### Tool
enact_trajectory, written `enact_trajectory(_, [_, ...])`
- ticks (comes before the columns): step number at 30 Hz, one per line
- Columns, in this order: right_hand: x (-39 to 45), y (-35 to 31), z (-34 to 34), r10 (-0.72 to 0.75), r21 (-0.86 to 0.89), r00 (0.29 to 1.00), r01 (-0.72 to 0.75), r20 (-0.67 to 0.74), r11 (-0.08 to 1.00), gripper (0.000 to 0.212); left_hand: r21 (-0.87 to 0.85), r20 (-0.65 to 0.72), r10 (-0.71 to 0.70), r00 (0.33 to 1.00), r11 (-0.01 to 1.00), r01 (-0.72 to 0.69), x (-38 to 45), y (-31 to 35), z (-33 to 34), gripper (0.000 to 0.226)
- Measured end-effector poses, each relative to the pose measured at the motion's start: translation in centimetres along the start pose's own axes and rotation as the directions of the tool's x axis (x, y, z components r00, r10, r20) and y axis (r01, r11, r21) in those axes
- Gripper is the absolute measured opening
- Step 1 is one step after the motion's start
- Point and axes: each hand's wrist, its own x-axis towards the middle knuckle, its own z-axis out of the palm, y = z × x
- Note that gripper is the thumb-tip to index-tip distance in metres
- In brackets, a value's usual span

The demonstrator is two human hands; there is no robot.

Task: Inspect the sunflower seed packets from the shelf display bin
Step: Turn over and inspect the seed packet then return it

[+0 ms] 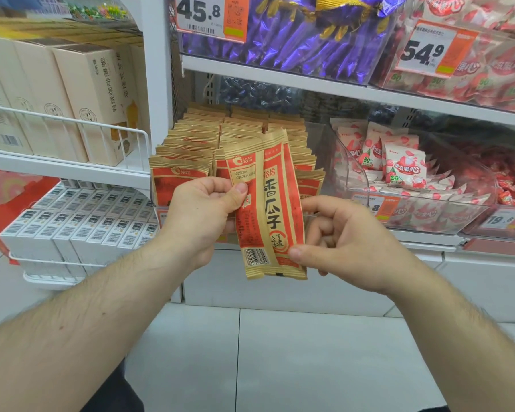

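I hold two tan-and-red sunflower seed packets [268, 203] upright in front of the shelf, overlapping; the left one shows its back with a barcode, the right one its front with large black characters. My left hand [202, 218] pinches the left packet's edge, thumb on its face. My right hand [342, 242] pinches the right packet's lower corner between thumb and fingers. Behind them, the clear display bin [318, 171] holds several rows of the same packets [197, 144] standing upright.
A clear bin of white-and-red candy packs [399, 165] sits right of the seed bin. Purple wrapped sweets [295, 34] fill the shelf above. Beige boxes [81, 96] and white barcode boxes [81, 224] stand behind wire rails on the left. White floor tiles lie below.
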Motion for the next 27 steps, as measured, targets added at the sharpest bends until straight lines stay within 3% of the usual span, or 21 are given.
enact_trajectory(3, [0.0,-0.2,0.9,-0.065,-0.123,0.997,0.061,-0.034,0.991,0.057,0.015,0.011,0.012,1.0,1.0,-0.012,-0.2,-0.6,0.4,0.003])
enact_trajectory(8, [-0.4,-0.7,1.9,-0.146,-0.272,0.989,0.134,-0.023,0.953,0.063,0.038,0.003,0.118,0.993,0.992,-0.118,-0.3,-1.1,0.7,0.019])
enact_trajectory(10, [-0.4,-0.8,2.0,-0.144,-0.332,0.99,0.135,-0.002,0.933,0.061,-0.006,0.063,0.152,0.986,0.988,-0.151,-0.7,-1.0,0.8,0.019])
enact_trajectory(13, [-0.4,-0.8,2.3,-0.136,-0.368,0.99,0.135,0.023,0.92,0.07,-0.104,0.224,0.153,0.962,0.986,-0.132,-1.4,-0.7,0.8,0.039])
enact_trajectory(16, [-0.3,-0.5,2.4,-0.145,-0.381,0.989,0.146,0.031,0.913,0.068,-0.141,0.232,0.157,0.96,0.982,-0.126,-1.6,-0.7,1.0,0.033])
enact_trajectory(20, [-0.2,-0.2,2.1,-0.134,-0.291,0.991,0.132,0.011,0.948,0.061,-0.166,0.248,0.121,0.961,0.983,-0.081,-1.6,-0.5,1.0,0.028])
enact_trajectory(23, [0.2,0.1,2.1,-0.122,-0.139,0.989,0.11,-0.081,0.984,0.019,-0.125,0.304,0.11,0.946,0.989,-0.075,-1.8,-0.5,1.2,0.024])
enact_trajectory(24, [0.3,0.1,2.1,-0.119,-0.101,0.985,0.107,-0.128,0.989,0.018,-0.107,0.324,0.109,0.94,0.991,-0.078,-1.9,-0.6,1.3,0.021])
enact_trajectory(27, [0.7,0.0,2.1,-0.091,-0.06,0.963,0.079,-0.254,0.995,0.049,-0.055,0.378,0.106,0.92,0.994,-0.092,-1.9,-1.1,1.3,0.021])
